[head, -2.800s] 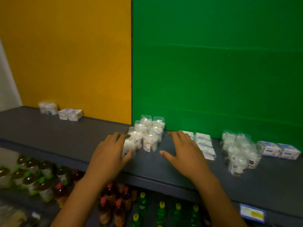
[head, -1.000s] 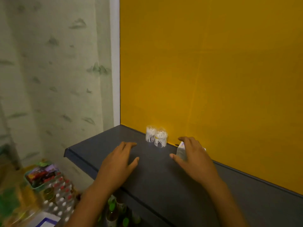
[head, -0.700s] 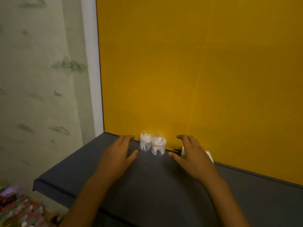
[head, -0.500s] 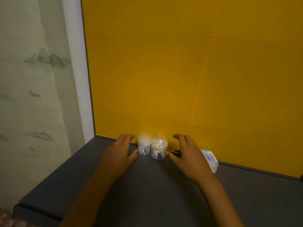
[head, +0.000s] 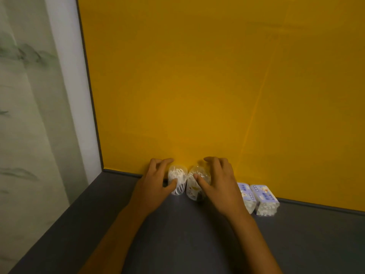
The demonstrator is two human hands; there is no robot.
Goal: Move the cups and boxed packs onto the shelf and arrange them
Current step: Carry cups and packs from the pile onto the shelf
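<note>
Gripping one clear cup each, the left hand (head: 156, 182) holds the left cup (head: 177, 181) and the right hand (head: 219, 184) the right cup (head: 194, 184), touching, on the shelf (head: 177, 234); two boxed packs (head: 258, 198) sit just right.

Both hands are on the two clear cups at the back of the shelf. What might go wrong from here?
1. The left hand and right hand pinch the thin clear cups from the sides; squeezing may dent them.
2. The right wrist sits close to the boxed packs; lifting could knock them out of line.
</note>
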